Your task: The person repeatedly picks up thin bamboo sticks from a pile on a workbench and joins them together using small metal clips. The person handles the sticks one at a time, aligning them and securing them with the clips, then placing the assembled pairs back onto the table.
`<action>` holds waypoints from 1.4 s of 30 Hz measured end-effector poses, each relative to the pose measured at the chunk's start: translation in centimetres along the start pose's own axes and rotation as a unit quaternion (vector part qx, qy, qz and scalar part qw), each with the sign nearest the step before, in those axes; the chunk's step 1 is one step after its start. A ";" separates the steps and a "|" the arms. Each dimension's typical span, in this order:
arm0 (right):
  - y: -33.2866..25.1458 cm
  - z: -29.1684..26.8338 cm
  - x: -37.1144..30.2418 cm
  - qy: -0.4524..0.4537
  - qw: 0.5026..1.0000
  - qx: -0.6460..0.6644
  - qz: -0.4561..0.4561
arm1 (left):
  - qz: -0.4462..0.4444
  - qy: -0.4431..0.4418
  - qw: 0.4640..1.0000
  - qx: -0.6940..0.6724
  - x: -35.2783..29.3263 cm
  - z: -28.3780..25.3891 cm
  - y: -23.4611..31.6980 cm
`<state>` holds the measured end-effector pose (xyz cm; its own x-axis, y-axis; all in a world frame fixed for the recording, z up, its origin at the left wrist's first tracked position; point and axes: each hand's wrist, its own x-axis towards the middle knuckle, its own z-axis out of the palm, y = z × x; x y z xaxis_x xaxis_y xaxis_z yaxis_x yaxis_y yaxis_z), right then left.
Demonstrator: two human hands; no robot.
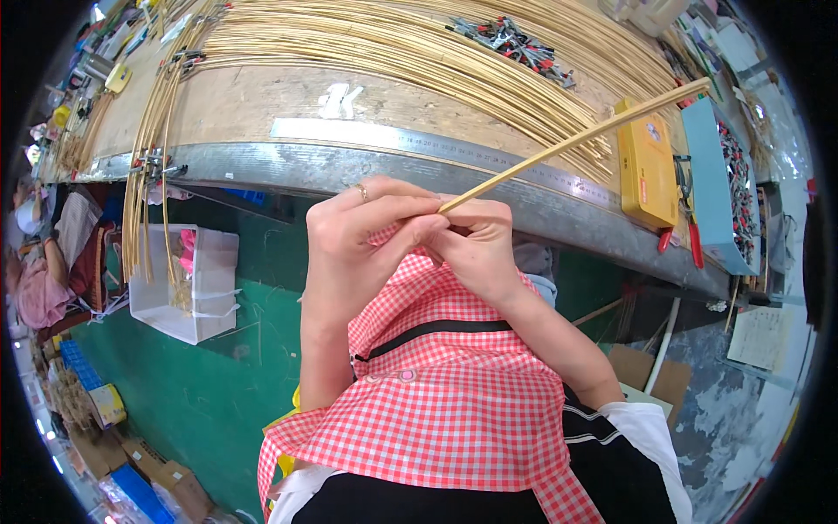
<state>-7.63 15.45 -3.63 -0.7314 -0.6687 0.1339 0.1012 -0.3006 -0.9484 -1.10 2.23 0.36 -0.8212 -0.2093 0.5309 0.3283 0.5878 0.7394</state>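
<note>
While a slender bamboo strip (576, 140) is being held aslant above the front edge of the surface (236, 100), its near end is being pinched between the thumb and index finger of the left hand (367, 231), on which a ring (361, 193) is being worn. By the right hand (476, 244) the same end is being gripped just beside it, the fingers being kept bent inward and the thumb pressed close; the innermost contact is being hidden by the knuckles. The far end is being pointed up and to the right, over a yellow box (646, 166).

Along the surface's metal-faced edge a steel ruler (524, 166) is being displayed, and behind it long bamboo strips (349, 52) are being spread in a broad sheaf, topped by a heap of small clips (513, 48). Beside the yellow box, red-handled pliers (696, 240) and a light-blue box (703, 166) of clips are being kept. On the left, clamped strips (137, 210) are being overhung above a white bin (209, 279), which is being supported by the green floor (262, 349). A red-checked apron (436, 419) is being worn below the hands.
</note>
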 end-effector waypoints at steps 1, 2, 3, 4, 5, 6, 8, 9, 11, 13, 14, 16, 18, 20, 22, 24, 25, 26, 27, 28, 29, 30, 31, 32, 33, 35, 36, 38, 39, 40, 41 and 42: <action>0.0 -0.1 0.0 -0.004 1.000 -0.021 -0.015 | 0.001 -0.004 1.000 -0.008 0.0 0.1 -0.1; -0.1 -0.1 0.0 -0.008 0.999 -0.042 -0.030 | -0.005 0.000 1.000 -0.011 0.0 0.2 0.0; -0.2 -0.2 0.0 -0.012 0.997 -0.061 -0.046 | -0.011 0.003 1.000 -0.012 -0.1 0.4 0.2; -0.5 -0.3 0.0 -0.023 0.996 -0.081 -0.018 | -0.017 0.007 1.000 -0.013 0.0 0.6 0.4; -0.8 -0.7 0.0 -0.035 0.994 -0.100 0.009 | -0.012 0.010 1.000 -0.009 0.0 0.6 0.3; -1.1 -1.1 0.0 -0.046 0.991 -0.120 0.038 | -0.007 0.014 1.000 -0.005 0.0 0.7 0.1; -2.4 -1.9 0.3 -0.038 0.984 -0.175 0.023 | -0.001 0.019 1.000 0.011 -0.1 0.6 -0.1; -3.3 -2.3 0.5 -0.035 0.979 -0.202 0.016 | -0.001 0.021 1.000 0.023 -0.1 0.5 -0.3; -5.5 -2.7 0.7 0.038 0.984 -0.175 0.007 | -0.006 0.013 0.999 0.033 -0.3 0.3 -0.6; -6.7 -3.0 0.9 0.073 0.991 -0.114 -0.012 | -0.012 -0.011 0.999 0.033 -0.3 0.3 -0.7; -7.0 -3.3 1.0 0.067 0.993 -0.095 -0.018 | -0.014 -0.012 0.999 0.028 -0.5 0.5 -0.7; -7.2 -3.4 1.1 0.071 0.995 -0.060 -0.031 | -0.016 -0.019 0.999 0.020 -0.4 0.7 -0.6; -6.7 -3.2 1.2 0.086 0.995 -0.032 -0.042 | -0.009 -0.044 0.999 -0.002 -0.2 0.6 -0.8; -6.4 -3.2 1.1 0.085 0.995 -0.022 -0.048 | -0.050 -0.061 0.994 -0.071 -0.2 0.4 -1.1; -6.2 -3.2 1.0 0.068 0.996 -0.019 -0.058 | -0.135 -0.069 0.971 -0.187 -0.3 0.4 -1.3; -5.8 -2.9 0.9 0.038 0.996 -0.022 -0.075 | -0.203 -0.051 0.925 -0.316 -0.7 1.3 -0.7; -5.9 -2.7 0.9 0.025 0.996 -0.018 -0.079 | -0.234 -0.043 0.894 -0.379 -0.7 1.7 -0.5; -5.8 -2.6 0.9 0.011 0.996 -0.028 -0.087 | -0.231 -0.076 0.888 -0.390 -0.7 1.5 -0.6; -5.8 -2.4 1.1 -0.004 0.995 -0.036 -0.095 | -0.227 -0.108 0.882 -0.399 -0.6 0.8 -0.9; -5.8 -2.4 1.2 -0.019 0.994 -0.045 -0.103 | -0.223 -0.140 0.874 -0.408 -0.5 0.4 -1.0; -5.8 -2.7 1.3 -0.043 0.994 -0.042 -0.097 | -0.221 -0.128 0.878 -0.406 -0.7 0.7 -1.5; -6.1 -2.8 1.6 -0.061 0.992 -0.067 -0.086 | -0.216 -0.116 0.882 -0.402 -0.8 0.7 -1.8; -6.5 -2.8 2.0 -0.080 0.990 -0.092 -0.075 | -0.211 -0.103 0.886 -0.399 -0.9 0.7 -2.0; -6.8 -3.0 2.5 -0.099 0.986 -0.117 -0.063 | -0.206 -0.090 0.890 -0.396 -0.9 0.6 -2.2; -7.0 -3.7 3.3 -0.120 0.978 -0.155 -0.071 | -0.210 -0.083 0.908 -0.352 -1.1 0.3 -2.6; -7.3 -5.7 5.4 -0.088 0.975 -0.191 -0.065 | -0.209 -0.032 0.920 -0.330 -1.1 0.2 -2.9; -7.5 -7.6 6.9 -0.068 0.970 -0.224 -0.062 | -0.210 -0.004 0.925 -0.316 -1.1 -0.1 -2.7; -7.4 -12.0 10.1 0.068 0.853 -0.510 -0.088 | -0.207 0.024 0.940 -0.269 -1.1 -0.7 -2.9; -6.9 -14.5 11.4 0.093 0.778 -0.605 -0.141 | -0.202 0.036 0.945 -0.254 -1.1 -1.0 -3.0; -6.9 -16.3 12.3 0.119 0.689 -0.689 -0.190 | -0.197 0.045 0.949 -0.241 -1.0 -1.2 -3.1; -7.2 -17.1 13.1 0.122 0.686 -0.700 -0.158 | -0.194 0.052 0.952 -0.231 -0.7 -1.4 -3.5; -7.5 -17.3 13.7 0.123 0.684 -0.707 -0.130 | -0.189 0.061 0.953 -0.227 -0.8 -1.6 -3.6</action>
<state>-30.08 20.36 0.33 -0.7092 -0.5313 0.4634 -0.6810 0.6862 -0.2554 -0.87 -0.98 -2.04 -0.8699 -0.4437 0.2153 0.2114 0.0589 0.9756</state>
